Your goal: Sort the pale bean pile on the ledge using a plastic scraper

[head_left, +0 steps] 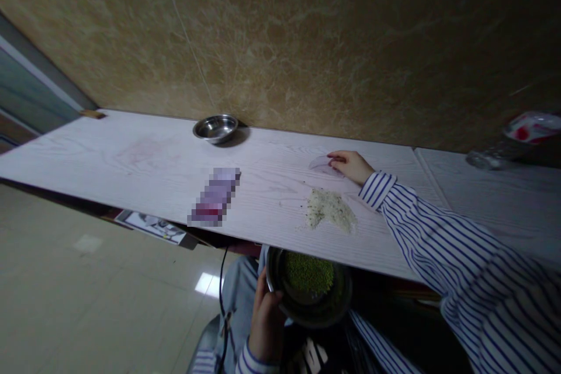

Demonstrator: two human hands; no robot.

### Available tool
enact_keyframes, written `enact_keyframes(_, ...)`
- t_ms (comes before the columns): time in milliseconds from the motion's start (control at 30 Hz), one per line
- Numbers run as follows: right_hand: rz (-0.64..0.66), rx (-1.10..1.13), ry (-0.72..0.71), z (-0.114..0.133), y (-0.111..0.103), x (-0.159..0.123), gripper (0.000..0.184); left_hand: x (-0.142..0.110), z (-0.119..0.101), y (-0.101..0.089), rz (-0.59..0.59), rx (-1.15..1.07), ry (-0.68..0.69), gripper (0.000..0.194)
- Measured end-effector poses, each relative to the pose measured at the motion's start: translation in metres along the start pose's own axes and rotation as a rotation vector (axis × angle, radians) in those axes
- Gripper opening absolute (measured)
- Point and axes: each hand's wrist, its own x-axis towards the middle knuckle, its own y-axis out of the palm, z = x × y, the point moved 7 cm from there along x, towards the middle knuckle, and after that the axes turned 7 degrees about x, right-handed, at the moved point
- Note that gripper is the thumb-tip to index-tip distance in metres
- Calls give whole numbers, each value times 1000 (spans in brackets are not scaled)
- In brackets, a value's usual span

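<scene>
My right hand (350, 166) reaches across the white wood-grain table (131, 158) and grips a curved clear plastic scraper (324, 165) flat on the surface. Just below that hand lies a loose pile of pale, speckled grain (329, 210), with a few stray bits around it. My left hand (266, 321) is below the table edge, holding the rim of a dark round bowl (309, 304). Green mung beans (308, 273) fill the bottom of that bowl.
A small steel bowl (215, 128) stands at the table's back edge against a marble-look wall (307, 41). A pixelated, blurred object (214, 196) lies mid-table. A glass (491, 159) and a red-and-white packet (532, 127) sit far right. A dark cable (223, 298) hangs near my lap.
</scene>
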Motion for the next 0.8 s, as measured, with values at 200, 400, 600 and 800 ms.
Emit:
enact_keyframes(200, 101, 28, -5, 5, 24, 3, 37, -3, -3, 3, -10, 30, -18, 48)
enact_keyframes(400, 267, 56, -30, 20, 45, -19, 38, -6, -8, 12, -14, 16, -39, 46)
enact_keyframes(600, 393, 80, -65, 35, 59, -41, 34, -7, -9, 15, 7, 0, -35, 50)
enact_keyframes(800, 496, 34, -107, 52, 64, -60, 34, -5, -6, 10, -33, 14, -46, 49)
